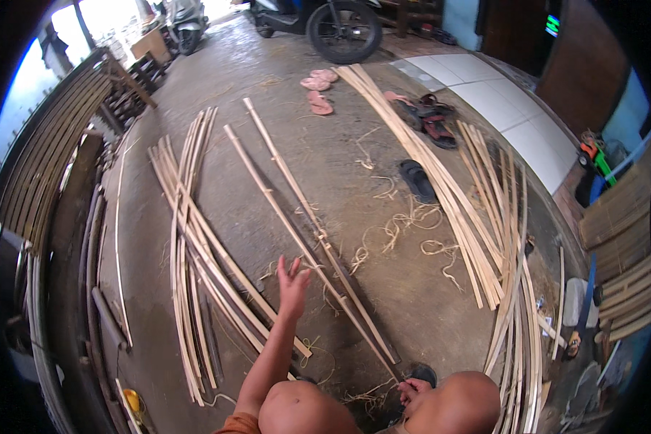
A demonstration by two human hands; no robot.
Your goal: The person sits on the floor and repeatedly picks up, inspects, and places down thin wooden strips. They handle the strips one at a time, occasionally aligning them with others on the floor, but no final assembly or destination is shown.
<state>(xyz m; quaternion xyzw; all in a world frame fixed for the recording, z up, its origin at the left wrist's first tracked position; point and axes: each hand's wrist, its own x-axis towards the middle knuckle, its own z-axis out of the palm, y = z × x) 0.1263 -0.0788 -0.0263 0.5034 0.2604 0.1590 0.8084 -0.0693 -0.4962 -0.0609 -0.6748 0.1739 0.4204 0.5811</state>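
Observation:
Two long bamboo strips lie side by side on the floor in front of me: the left bamboo strip [289, 224] and the right bamboo strip [311, 215]. Both have knotty joints along their length. My left hand [294, 287] is raised just left of them, fingers spread and nothing in it. Down by my knee, my right hand [412, 390] is closed at the near end of the left strip; the knee partly hides this hand. Thin pale fibre ties [394, 228] lie loose on the floor to the right of the strips.
A crossed bundle of bamboo strips [195, 224] lies to the left, and larger piles of strips [441, 181] run down the right. Sandals [417, 181] lie among them. A handsaw [584, 311] is at far right, a slatted bamboo bench [58, 137] at left, a motorbike [340, 29] beyond.

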